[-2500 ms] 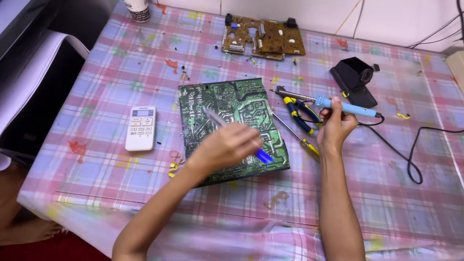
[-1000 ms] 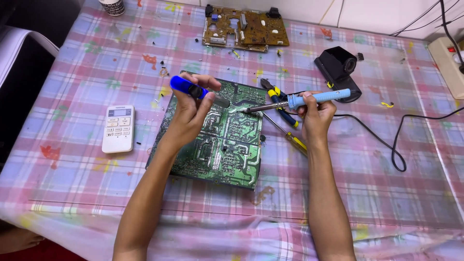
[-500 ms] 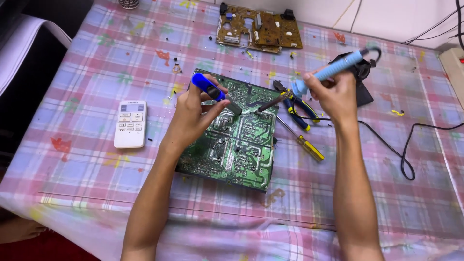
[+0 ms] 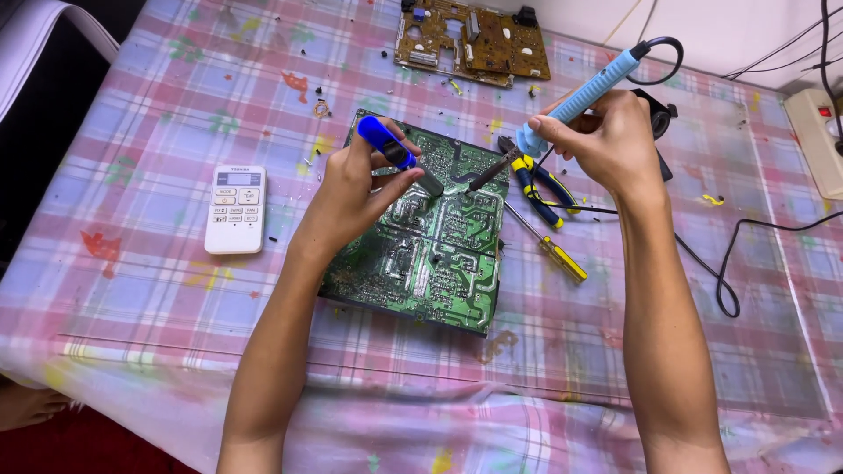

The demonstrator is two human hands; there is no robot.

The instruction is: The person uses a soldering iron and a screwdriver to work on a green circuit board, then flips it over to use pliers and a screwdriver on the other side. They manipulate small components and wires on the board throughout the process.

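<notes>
Fingers [image 4: 399,180] of the left hand [image 4: 351,197] wrap a blue pump [image 4: 386,145]; the right hand [image 4: 610,140] pinches a soldering iron [image 4: 575,101], both over the green board [image 4: 430,246]. Beyond the board, the plaid surface [image 4: 132,290] lies open toward its near edge. Pliers [image 4: 536,189] and screwdriver [image 4: 549,246] lie right of the board, a remote [image 4: 235,209] left.

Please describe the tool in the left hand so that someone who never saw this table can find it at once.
Start at the green circuit board in the middle of the checked tablecloth. The left hand hovers over its top edge, gripping a desoldering pump. Its short, thick dark-blue barrel sets it apart from the slim light-blue soldering iron in the right hand.
</notes>
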